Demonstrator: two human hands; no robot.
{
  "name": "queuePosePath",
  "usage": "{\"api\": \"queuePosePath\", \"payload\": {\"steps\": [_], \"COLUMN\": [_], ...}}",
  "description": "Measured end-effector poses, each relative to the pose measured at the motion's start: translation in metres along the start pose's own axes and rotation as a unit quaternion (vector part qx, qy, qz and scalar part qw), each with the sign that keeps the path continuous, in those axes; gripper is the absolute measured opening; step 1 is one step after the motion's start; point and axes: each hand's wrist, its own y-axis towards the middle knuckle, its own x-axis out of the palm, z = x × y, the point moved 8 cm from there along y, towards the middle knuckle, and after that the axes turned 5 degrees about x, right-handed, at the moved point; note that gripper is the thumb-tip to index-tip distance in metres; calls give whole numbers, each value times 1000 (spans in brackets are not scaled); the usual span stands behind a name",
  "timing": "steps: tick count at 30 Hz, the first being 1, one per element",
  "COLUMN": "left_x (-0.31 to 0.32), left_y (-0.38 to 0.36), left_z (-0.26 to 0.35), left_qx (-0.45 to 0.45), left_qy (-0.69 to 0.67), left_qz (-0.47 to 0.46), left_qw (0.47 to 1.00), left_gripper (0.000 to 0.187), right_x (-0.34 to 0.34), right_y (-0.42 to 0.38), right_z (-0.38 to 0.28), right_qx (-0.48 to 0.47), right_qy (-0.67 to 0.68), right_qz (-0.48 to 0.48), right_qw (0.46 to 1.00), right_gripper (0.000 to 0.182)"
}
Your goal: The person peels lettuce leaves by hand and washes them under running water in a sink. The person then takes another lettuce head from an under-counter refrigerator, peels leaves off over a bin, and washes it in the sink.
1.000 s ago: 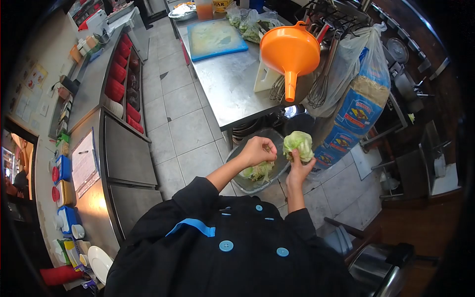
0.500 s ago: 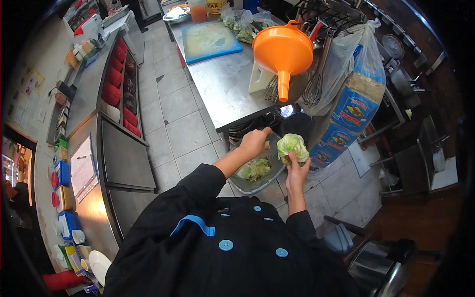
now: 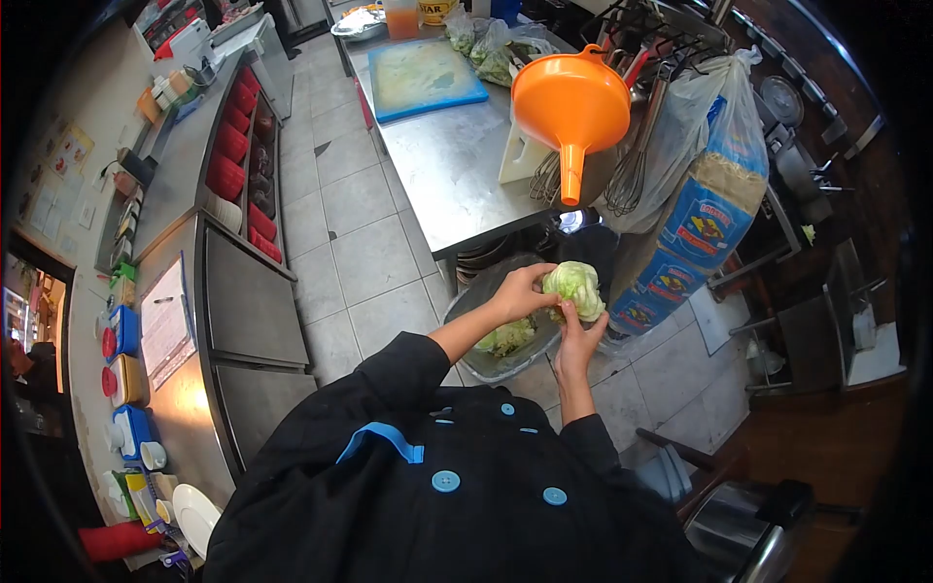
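Note:
A pale green head of lettuce is held up over the right side of a grey bin. My right hand grips it from below, thumb against its near side. My left hand touches the left side of the head, its fingers pinched at the leaves; whether a leaf is between them is hard to see. Loose lettuce leaves lie inside the bin, below my left hand.
Ahead is a steel table with a blue-edged cutting board. An orange funnel hangs by its right corner, near whisks. Blue printed packs stand right of the bin. A steel counter runs along the left.
My left hand has moved from over the bin, right and slightly down, to the lettuce head. My right hand still holds the head. The view has shifted slightly.

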Motion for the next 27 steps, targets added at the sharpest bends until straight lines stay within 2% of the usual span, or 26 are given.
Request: {"api": "queuePosePath", "payload": {"steps": [4,6,8,9,11,13,15,16,17,18,19,21,22,23,24,25,26,27], "left_x": [5,3,3,2,-3,-7,-22,-26,-28,-31,-37,-38,-42,-44,-50,-52,-54,-56], "left_y": [-7,-6,-8,-8,-11,-14,-22,-22,-21,-21,-20,-16,-17,-15,-11,-9,-8,-8], "left_z": [1,-5,-9,-9,-3,12,49,50,59,67,65,53,52,51,36,22,20,20], "left_qx": [-27,-6,11,28,3,-20,112,112,162,211,211,170,165,165,78,-10,-21,-21], "left_qy": [3,30,36,43,13,-17,-5,-5,24,52,52,43,27,26,-61,-146,-248,-248], "left_qz": [51,105,109,112,77,40,95,96,78,61,62,-4,5,5,22,39,52,54], "left_qw": [998,994,993,992,997,999,989,989,983,974,974,985,986,986,995,988,967,967], "left_gripper": [54,54,55,55,57,58,56,56,52,47,47,38,24,24,20,18,16,16], "right_x": [2,4,9,8,4,3,6,11,15,13,12,8,7,6,4,2,1,0], "right_y": [1,0,-6,-5,-1,2,-1,-3,-5,-3,-1,2,2,2,2,1,-2,-3], "right_z": [0,-1,-11,-14,-9,-16,-25,-29,-29,-30,-31,-32,-29,-27,-28,-24,-18,-19], "right_qx": [-68,-100,-177,-177,-64,-64,-62,-30,3,3,12,23,45,67,67,110,153,153], "right_qy": [-80,-107,-185,-185,-80,-70,-61,-46,-31,-31,-25,-18,-16,-13,-13,40,93,92], "right_qz": [-4,-2,-3,-2,-20,-36,-54,-77,-100,-101,-120,-139,-152,-165,-165,-164,-162,-163], "right_qw": [994,989,967,967,995,995,995,996,995,994,992,990,987,984,984,980,970,970], "right_gripper": [52,53,54,54,52,51,50,47,45,45,43,42,43,44,44,46,48,48]}}
